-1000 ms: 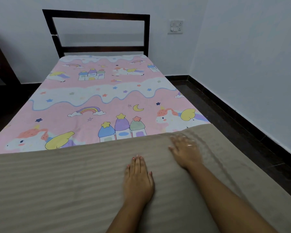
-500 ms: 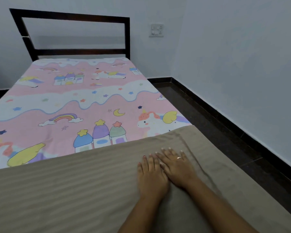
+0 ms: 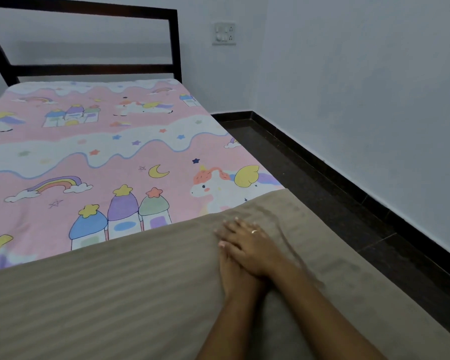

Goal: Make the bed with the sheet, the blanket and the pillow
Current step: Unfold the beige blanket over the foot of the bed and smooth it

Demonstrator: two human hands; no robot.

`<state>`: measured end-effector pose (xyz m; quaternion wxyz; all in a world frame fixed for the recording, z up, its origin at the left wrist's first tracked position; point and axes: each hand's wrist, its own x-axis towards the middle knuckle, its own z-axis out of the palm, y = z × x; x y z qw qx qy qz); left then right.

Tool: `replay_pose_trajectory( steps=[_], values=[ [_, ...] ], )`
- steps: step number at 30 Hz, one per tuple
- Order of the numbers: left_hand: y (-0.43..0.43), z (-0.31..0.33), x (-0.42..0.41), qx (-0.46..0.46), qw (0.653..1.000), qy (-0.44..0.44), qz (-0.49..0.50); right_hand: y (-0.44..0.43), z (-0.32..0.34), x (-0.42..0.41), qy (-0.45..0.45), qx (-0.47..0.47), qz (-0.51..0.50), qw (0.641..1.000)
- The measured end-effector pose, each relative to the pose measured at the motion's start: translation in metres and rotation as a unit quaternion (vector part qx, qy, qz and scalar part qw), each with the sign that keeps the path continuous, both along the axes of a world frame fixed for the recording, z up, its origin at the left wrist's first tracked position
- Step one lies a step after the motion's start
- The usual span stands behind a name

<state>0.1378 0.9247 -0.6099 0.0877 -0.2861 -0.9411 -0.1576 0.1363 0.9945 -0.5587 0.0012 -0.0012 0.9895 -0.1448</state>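
A pink sheet printed with unicorns, rainbows and castles covers the mattress up to the headboard. A beige striped blanket lies across the near end of the bed, its far edge running from lower left to the right side. My right hand lies flat on the blanket near that edge, fingers straight, a ring on one finger. My left hand lies flat beneath it, mostly covered by the right hand. No pillow is in view.
A dark wooden headboard stands against the far wall. The right wall runs close along the bed, leaving a narrow strip of dark floor. A switch plate hangs on the far wall.
My hands have come together: the right hand slid left over the left hand. My view has turned right and moved closer to the bed's right side.
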Motion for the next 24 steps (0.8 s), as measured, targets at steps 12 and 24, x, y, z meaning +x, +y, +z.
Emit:
replay_pose_trajectory(
  steps=[12, 24],
  values=[
    [-0.004, 0.009, 0.0, 0.217, 0.974, -0.048, 0.049, 0.047, 0.012, -0.008, 0.039, 0.085, -0.175, 0.98],
    [-0.007, 0.01, -0.002, 0.13, 0.991, -0.044, 0.006, 0.14, 0.022, 0.026, -0.098, 0.049, -0.361, 0.926]
  ],
)
